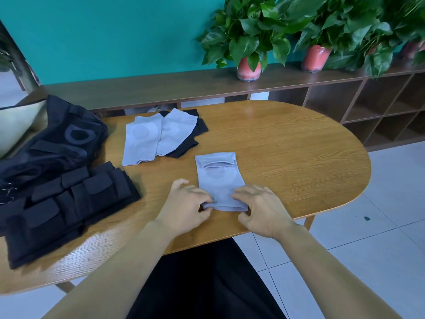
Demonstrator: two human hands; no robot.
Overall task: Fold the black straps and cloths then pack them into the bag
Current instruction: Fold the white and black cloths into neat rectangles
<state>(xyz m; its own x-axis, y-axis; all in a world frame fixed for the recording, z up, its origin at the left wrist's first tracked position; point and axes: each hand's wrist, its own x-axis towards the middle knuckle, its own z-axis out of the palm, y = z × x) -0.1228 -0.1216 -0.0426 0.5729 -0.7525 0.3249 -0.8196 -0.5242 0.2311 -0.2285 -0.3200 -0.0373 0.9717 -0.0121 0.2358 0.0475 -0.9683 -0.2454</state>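
A grey cloth sleeve (218, 178) lies flat on the wooden table (287, 153) in front of me. My left hand (186, 206) pinches its near left corner and my right hand (262, 208) pinches its near right corner, the near edge slightly lifted. Two more grey sleeves (147, 139) lie farther back on top of black cloths (190, 143). A stack of folded black straps (64, 208) sits at the left of the table. Behind it lies the black bag (57, 143) with grey lettering.
The table's rounded end is at the right, with white tiled floor (379, 215) beyond. A long wooden shelf (345, 93) with potted plants (248, 38) runs along the teal wall behind the table. A pale chair back (16, 127) stands at the far left.
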